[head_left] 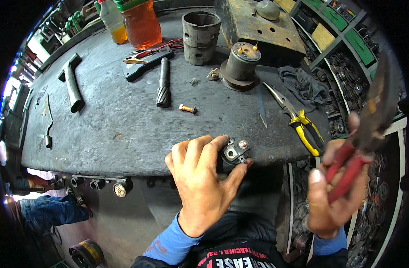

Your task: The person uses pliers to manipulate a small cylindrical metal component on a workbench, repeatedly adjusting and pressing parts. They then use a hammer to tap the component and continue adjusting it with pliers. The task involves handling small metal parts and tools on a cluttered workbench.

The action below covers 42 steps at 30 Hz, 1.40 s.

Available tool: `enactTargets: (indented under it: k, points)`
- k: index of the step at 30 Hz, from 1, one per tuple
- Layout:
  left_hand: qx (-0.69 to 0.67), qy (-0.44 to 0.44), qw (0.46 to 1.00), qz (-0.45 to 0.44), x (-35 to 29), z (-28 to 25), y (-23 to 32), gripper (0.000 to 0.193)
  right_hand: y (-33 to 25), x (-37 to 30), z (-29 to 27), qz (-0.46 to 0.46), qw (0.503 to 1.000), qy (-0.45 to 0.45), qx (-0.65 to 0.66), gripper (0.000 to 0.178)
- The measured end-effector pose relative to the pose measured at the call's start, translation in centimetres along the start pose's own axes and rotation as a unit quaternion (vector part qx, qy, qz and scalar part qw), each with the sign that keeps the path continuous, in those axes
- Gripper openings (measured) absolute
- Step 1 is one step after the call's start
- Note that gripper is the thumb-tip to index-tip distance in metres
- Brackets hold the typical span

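Note:
My left hand (202,176) grips a small round metal part (231,152) at the bench's front edge, with fingers on its far side and the thumb on its near side. A pale plate, a hole and a copper-coloured stud show on its upper face. My right hand (331,196) is closed round the red handles of a pair of pliers (349,165), raised at the right and smeared by motion. Their long dark jaws point up, close to the camera. Beyond the left hand lie a copper-coloured bolt (188,108) and a small coil spring (194,81).
Yellow-and-black long-nose pliers (298,118) lie on the dark bench (110,129), beside a grey rag (305,85). Behind stand a metal cylinder (201,38), a round metal housing (244,62) and bottles of orange liquid (142,24). A fluted tool (164,85) and hammer-like tool (72,85) lie leftward.

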State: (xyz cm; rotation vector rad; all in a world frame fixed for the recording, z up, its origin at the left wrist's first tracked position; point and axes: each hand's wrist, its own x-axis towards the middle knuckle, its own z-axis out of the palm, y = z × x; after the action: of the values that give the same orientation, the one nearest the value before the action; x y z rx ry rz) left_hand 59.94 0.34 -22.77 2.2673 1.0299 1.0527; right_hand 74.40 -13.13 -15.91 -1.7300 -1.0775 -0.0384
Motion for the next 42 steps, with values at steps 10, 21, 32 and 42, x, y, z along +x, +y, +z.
enactTargets:
  k: [10,21,32,42]
  points:
    - [0.015,0.015,1.000,-0.016,0.2,-0.1,0.5,0.051,-1.9,2.1,-2.1,-0.062,0.982,-0.109,-0.138,0.089]
    - [0.013,0.017,1.000,-0.011,0.0,0.1,-0.1,0.056,-1.2,3.9,-1.2,-0.139,0.969,-0.110,-0.174,0.086]
    - [0.007,0.016,1.000,-0.010,-0.3,0.1,0.3,0.056,-0.5,2.9,-1.3,-0.059,0.965,-0.175,-0.187,0.088]
    - [-0.398,-0.119,0.893,-0.171,0.6,-4.9,-0.5,0.052,1.6,2.6,1.0,-0.022,0.948,-0.237,-0.210,0.071]
